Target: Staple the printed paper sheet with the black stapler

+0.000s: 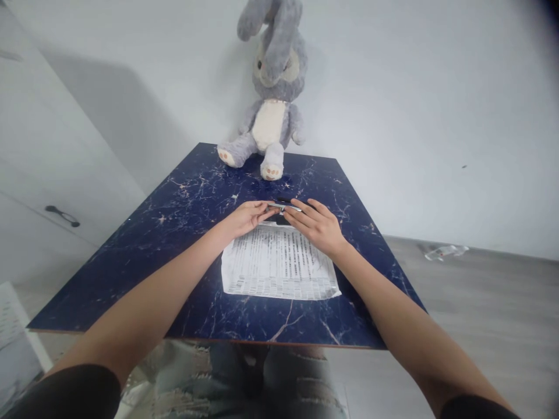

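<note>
Right hand [319, 226] palm-down, slightly spread

Worktop [152, 227]: dark blue, marble-patterned with pale veining; thin brown strip visible along the near edge. At the far edge, a grey plush rabbit [271, 125] sits, legs extended on the surface. One printed white sheet [279, 262] lies between centre and near edge, creased at its near right corner.
</note>
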A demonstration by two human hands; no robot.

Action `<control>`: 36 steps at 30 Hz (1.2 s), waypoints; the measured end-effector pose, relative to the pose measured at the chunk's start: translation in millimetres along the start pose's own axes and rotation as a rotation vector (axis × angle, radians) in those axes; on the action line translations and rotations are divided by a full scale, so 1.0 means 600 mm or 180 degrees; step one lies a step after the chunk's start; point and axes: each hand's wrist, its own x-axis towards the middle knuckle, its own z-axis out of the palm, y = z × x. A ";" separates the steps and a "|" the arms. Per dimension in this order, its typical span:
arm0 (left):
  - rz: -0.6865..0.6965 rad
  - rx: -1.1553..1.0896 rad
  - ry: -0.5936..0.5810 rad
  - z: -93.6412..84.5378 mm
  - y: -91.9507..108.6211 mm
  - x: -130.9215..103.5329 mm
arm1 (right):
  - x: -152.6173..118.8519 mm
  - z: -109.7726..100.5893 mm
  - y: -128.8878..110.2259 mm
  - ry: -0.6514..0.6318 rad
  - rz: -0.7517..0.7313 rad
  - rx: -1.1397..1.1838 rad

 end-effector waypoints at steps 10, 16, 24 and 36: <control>0.0138 0.0033 0.0228 0.007 0.013 -0.007 | -0.008 0.003 0.029 0.0343 0.0279 -0.0129; 0.0075 0.0105 0.0483 -0.006 0.015 -0.003 | -0.006 0.001 0.023 0.0202 0.0240 -0.0024; 0.1034 0.2418 0.1224 -0.018 0.015 -0.005 | -0.008 -0.026 0.028 0.0301 0.0888 0.1285; 0.1296 0.4307 -0.0018 -0.012 -0.001 -0.003 | 0.005 -0.016 -0.002 -0.1332 0.0713 0.2494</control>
